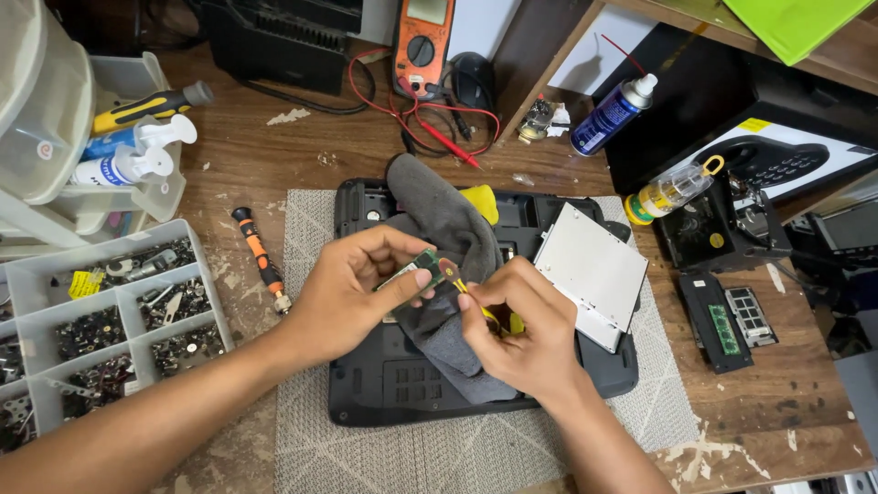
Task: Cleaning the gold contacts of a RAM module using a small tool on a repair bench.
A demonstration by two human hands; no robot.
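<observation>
Green memory module (413,272) is out of the laptop (384,375), pinched in left hand (352,293) above the grey cloth (448,229). Right hand (526,334) grips a yellow tool (489,316) against its edge. Refitting remains, apparently; silver drive (590,270) lies loose.

Single head-worn view, looking steeply down from above and behind forearms, close range. Faces worn brown wooden workbench (302,155); grey woven mat (302,430) at centre, clear plastic compartment tray (37,274) at left edge.
</observation>
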